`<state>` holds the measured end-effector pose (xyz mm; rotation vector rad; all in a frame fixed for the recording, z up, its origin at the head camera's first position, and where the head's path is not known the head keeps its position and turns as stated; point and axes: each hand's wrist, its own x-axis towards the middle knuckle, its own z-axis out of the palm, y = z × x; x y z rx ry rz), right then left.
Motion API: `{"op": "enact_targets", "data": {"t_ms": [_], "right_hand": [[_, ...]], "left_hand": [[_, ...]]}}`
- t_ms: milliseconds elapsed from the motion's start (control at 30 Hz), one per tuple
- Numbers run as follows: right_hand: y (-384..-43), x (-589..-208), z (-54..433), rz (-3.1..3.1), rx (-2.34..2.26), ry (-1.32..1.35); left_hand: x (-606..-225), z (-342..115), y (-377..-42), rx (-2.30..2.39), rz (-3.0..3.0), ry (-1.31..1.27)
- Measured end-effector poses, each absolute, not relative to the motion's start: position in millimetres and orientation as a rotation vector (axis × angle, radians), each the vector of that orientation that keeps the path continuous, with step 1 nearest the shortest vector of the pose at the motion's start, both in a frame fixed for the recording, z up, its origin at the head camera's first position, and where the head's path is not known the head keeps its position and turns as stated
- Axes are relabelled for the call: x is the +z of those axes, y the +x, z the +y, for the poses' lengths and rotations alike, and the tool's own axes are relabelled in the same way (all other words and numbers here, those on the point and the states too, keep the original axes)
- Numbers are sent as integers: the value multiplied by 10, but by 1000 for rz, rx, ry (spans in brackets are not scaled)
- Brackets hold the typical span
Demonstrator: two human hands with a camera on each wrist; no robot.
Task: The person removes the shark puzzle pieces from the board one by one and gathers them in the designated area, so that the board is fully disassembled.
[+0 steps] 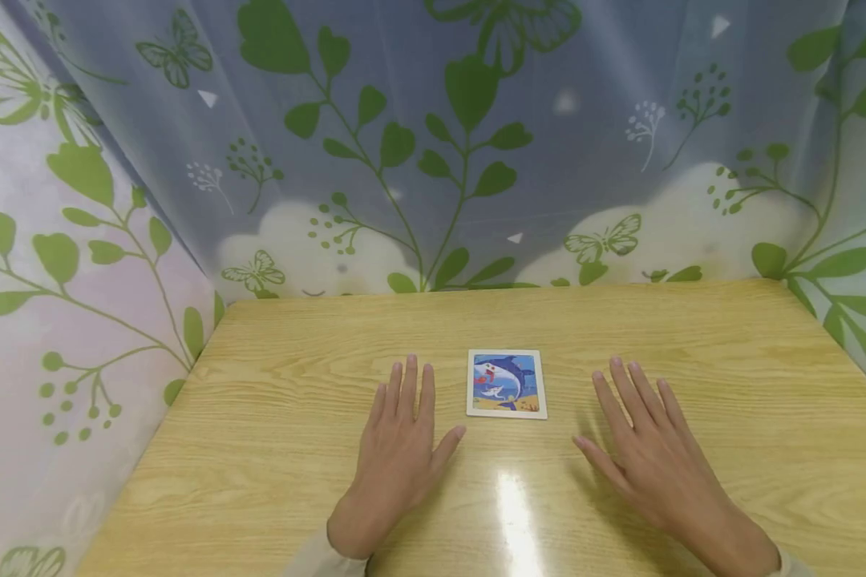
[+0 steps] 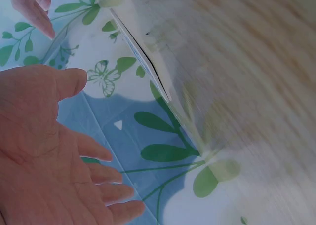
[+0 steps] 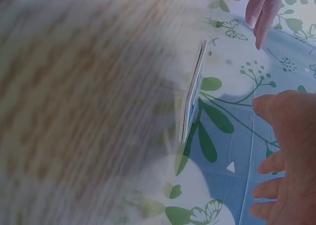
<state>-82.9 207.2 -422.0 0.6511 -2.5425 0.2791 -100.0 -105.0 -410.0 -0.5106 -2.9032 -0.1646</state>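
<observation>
A square picture board (image 1: 507, 385) with a white border lies flat on the wooden table; its picture shows a blue whale-like or shark-like sea animal above sand. To its left, my left hand (image 1: 400, 461) is held palm down with straight fingers, apart from the board. On the other side, my right hand (image 1: 653, 457) is spread the same way and also holds nothing. Both wrist views catch the board edge-on, as a thin slab (image 2: 140, 57) in the left one and a slim upright strip (image 3: 193, 94) in the right one. Each palm shows bare there.
The wooden table (image 1: 296, 353) reflects a bright light streak near its front. Behind it hangs a blue-grey curtain (image 1: 375, 184) printed with green leaves and butterflies. A paler printed cloth (image 1: 65, 320) borders the left side, and similar cloth stands at the right.
</observation>
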Motion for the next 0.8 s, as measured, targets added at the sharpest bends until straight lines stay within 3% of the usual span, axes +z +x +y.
{"op": "enact_targets", "data": {"t_ms": [800], "right_hand": [[-846, -4251, 2081, -2611, 297, 681]], "left_hand": [[-4134, -1029, -1023, -244, -3049, -611]]}}
